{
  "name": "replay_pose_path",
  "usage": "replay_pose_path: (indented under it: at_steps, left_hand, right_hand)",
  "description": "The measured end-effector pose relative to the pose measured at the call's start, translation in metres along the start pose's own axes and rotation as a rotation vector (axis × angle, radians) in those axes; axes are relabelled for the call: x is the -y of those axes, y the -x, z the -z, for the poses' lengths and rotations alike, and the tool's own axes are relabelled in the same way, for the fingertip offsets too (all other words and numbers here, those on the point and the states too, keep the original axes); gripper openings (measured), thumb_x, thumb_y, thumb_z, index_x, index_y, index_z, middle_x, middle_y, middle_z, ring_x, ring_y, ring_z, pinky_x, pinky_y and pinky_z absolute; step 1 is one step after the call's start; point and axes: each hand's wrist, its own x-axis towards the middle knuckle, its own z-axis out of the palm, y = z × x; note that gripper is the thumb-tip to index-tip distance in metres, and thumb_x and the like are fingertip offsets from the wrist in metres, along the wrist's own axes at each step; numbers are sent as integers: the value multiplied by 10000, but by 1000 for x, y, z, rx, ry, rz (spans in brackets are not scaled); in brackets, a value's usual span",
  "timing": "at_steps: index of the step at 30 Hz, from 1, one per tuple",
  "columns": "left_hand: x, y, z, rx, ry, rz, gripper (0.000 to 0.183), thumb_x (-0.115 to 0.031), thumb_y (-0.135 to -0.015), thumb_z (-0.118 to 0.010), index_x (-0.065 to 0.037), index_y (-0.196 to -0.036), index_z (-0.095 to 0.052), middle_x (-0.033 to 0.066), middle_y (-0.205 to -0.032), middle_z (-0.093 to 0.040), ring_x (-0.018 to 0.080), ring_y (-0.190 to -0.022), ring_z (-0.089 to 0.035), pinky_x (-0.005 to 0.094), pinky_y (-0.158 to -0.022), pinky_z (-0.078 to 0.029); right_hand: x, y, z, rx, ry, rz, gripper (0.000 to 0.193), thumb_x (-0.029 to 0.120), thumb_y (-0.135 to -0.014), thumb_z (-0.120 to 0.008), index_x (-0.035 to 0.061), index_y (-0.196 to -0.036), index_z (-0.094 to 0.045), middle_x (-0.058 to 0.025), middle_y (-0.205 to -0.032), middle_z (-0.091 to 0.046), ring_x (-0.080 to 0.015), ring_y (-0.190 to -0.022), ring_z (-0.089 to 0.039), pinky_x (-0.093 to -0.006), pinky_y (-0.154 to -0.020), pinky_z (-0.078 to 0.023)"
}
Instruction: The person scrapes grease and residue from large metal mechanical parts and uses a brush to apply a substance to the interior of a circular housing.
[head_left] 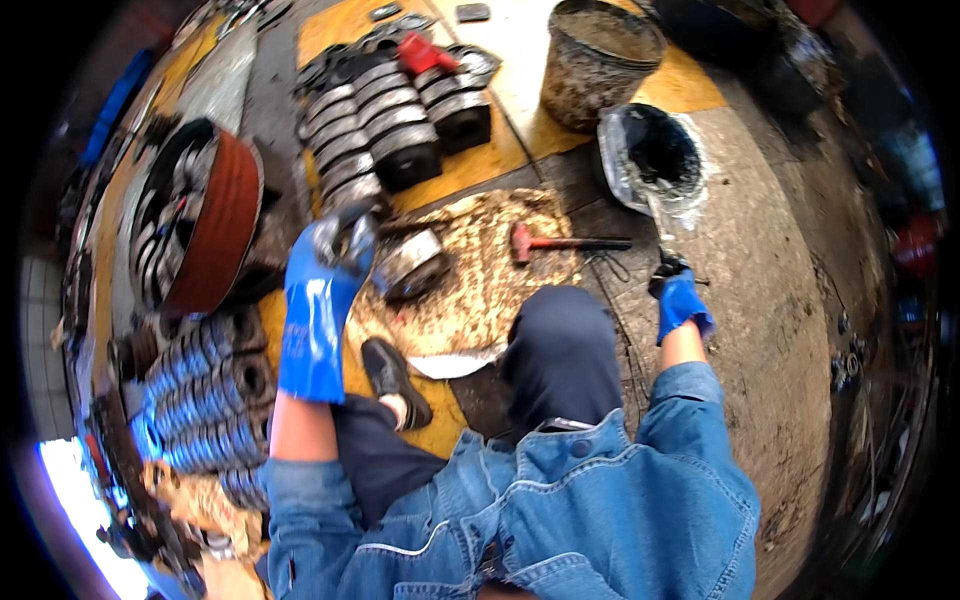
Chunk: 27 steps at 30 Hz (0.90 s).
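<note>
My left hand [335, 250], in a blue rubber glove with grimy dark fingers, is loosely curved with a gap between thumb and fingers. I see nothing in it. Just right of it, a greasy metal block [412, 264] lies on a stained cardboard sheet [500, 290]. My right hand [680, 290], gloved the same way, is closed around a thin stick-like handle [655, 213]. This handle reaches up into a plastic-lined bucket [608, 165] of dark grease; its far end is hidden there. Between my hands rests a hammer [575, 243] with a red head and dark grip.
Rows of round metal parts [385, 120] stand ahead, with a red plastic piece [425, 53] on top. A dirty bucket [590, 80] stands behind the lined one. At left are a reddish drum [215, 225] full of metal parts and stacked ring-shaped parts [205, 390].
</note>
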Motion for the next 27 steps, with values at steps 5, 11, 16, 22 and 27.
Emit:
replay_pose_path:
  at_steps: [5,11,16,22,27]
  left_hand:
    - [1,-4,10,-105,-330,-46,250,-138,-880,-604,2,-1080,-653,98,-930,-689,118,-853,-630,261,-781,-489]
    - [27,0,22,-89,-330,34,247,-81,-881,-609,31,-1100,-630,85,-948,-678,125,-858,-617,249,-789,-490]
    - [86,8,19,53,91,278,309,-125,-873,-652,6,-1149,-610,71,-964,-673,129,-882,-617,272,-804,-502]
    - [111,49,-25,117,585,1054,399,-375,-942,-503,-82,-1203,-575,69,-1090,-663,198,-981,-631,318,-793,-484]
    - [179,63,-79,-171,833,1406,530,-501,-943,-441,-126,-1317,-451,108,-1235,-592,250,-1100,-590,334,-773,-517]
  right_hand:
    - [6,25,20,18,75,-74,390,511,-896,-517,168,-1032,-640,82,-499,-371,-79,-430,-369,-254,-408,-288]
    - [-3,49,-3,162,264,-101,647,623,-842,-524,144,-1277,-555,92,-484,-358,-68,-389,-315,-214,-367,-230]
    - [-23,30,-55,281,536,-76,535,622,-870,-481,143,-1063,-620,-7,-554,-488,-144,-423,-395,-269,-377,-318]
    - [-85,29,-138,653,613,148,349,329,-923,-581,20,-1075,-638,-130,-925,-696,-179,-780,-664,-242,-584,-504]
    - [-132,3,-209,887,946,-38,305,258,-899,-610,7,-1072,-603,-139,-907,-674,-155,-668,-610,-262,-549,-504]
